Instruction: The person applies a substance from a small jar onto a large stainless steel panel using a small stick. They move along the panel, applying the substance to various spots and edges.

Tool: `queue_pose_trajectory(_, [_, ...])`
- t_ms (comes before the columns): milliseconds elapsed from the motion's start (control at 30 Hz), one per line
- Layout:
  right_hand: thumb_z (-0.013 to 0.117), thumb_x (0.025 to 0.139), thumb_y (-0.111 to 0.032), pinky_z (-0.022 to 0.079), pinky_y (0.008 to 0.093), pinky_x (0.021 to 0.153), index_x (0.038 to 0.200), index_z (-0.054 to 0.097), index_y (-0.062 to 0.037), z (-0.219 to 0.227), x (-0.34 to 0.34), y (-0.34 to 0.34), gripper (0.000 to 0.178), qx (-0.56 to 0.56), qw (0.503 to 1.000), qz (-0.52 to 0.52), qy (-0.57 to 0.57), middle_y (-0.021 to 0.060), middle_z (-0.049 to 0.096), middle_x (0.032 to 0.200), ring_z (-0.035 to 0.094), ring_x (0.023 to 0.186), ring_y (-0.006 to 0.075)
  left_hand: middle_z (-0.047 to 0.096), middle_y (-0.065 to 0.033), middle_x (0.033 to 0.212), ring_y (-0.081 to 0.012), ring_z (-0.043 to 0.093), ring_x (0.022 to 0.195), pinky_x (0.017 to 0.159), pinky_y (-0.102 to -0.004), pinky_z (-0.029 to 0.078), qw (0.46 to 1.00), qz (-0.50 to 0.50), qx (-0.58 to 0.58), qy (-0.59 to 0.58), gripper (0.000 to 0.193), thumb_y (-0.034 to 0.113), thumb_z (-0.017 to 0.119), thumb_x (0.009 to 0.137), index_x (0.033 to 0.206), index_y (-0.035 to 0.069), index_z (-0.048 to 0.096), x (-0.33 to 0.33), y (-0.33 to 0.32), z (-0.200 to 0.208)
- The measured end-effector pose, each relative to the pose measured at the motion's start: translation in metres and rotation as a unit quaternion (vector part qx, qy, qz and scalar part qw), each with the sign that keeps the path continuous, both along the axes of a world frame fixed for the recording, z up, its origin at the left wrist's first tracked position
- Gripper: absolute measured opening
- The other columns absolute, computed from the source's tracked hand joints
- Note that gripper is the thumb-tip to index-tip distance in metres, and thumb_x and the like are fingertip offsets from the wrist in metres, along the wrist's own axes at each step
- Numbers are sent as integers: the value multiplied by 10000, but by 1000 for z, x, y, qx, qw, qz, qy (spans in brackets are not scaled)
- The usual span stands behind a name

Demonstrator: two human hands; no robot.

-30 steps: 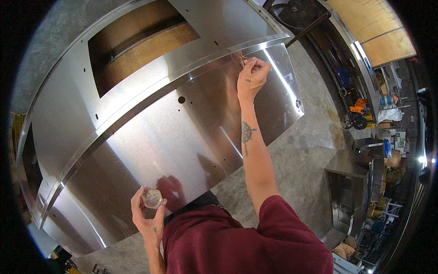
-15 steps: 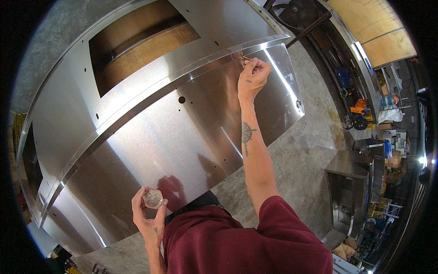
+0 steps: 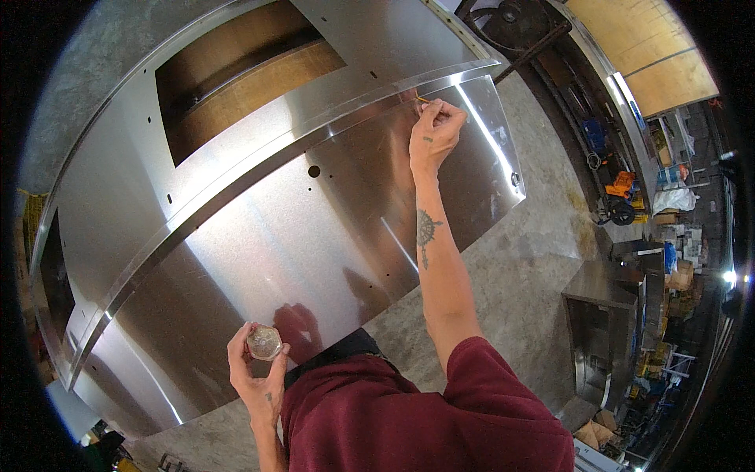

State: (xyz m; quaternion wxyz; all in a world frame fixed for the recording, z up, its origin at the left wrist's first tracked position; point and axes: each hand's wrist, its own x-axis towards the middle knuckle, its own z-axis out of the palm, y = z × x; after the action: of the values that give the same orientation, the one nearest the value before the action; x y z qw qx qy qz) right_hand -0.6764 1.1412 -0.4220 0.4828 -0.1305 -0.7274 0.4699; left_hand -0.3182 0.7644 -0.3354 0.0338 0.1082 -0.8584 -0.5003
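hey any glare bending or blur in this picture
Head view: glare streaks the metal sheet; straight edges bow toward the dark border; a light at far right flares white; the yellow stick in the right hand is too thin to judge.

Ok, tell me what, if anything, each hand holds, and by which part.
The left hand holds a small clear jar by its sides. The right hand pinches a thin yellow stick, far end protruding, gripped part hidden.

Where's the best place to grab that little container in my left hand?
The container is probably best taken by its far-right rim, from the side away from you: the left hand pinches its left and lower-right edges, leaving that part bare.
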Motion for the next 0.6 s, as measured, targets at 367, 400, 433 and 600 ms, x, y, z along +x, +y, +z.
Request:
queue_pose_trajectory(367, [640, 1165, -127, 618, 386, 846, 1156, 550, 6, 9, 43, -18, 161, -95, 995, -12, 41, 160, 739, 1006, 769, 922, 236, 662, -123, 1535, -251, 660, 1386, 1174, -410, 563, 1000, -3, 14, 9, 715, 17, 911, 930, 1576, 47, 608, 17, -1, 2])
queue_pose_trajectory(400, [641, 1167, -130, 612, 375, 846, 1159, 551, 2, 11, 56, -25, 160, -94, 995, -2, 25, 153, 738, 1006, 758, 915, 225, 661, -120, 1534, -252, 660, 1386, 1179, -410, 561, 1000, -5, 19, 8, 715, 17, 912, 928, 1575, 51, 609, 18, 0, 3])
queue_pose_trajectory(433, [642, 1168, -133, 606, 364, 846, 1162, 552, -2, 17, 74, -36, 159, -92, 996, 8, 11, 146, 736, 1005, 748, 907, 214, 661, -118, 1534, -253, 660, 1386, 1184, -410, 559, 1000, -6, 25, 9, 716, 16, 912, 925, 1574, 55, 611, 19, 0, 4])
queue_pose_trajectory(600, [657, 1181, -183, 585, 318, 810, 1157, 565, -12, 56, 187, -108, 196, -129, 975, 176, -43, 99, 734, 1053, 705, 902, 129, 682, -111, 1503, -252, 673, 1366, 1148, -409, 573, 998, -16, 14, 54, 709, 32, 919, 918, 1562, 67, 625, 24, 5, 8])
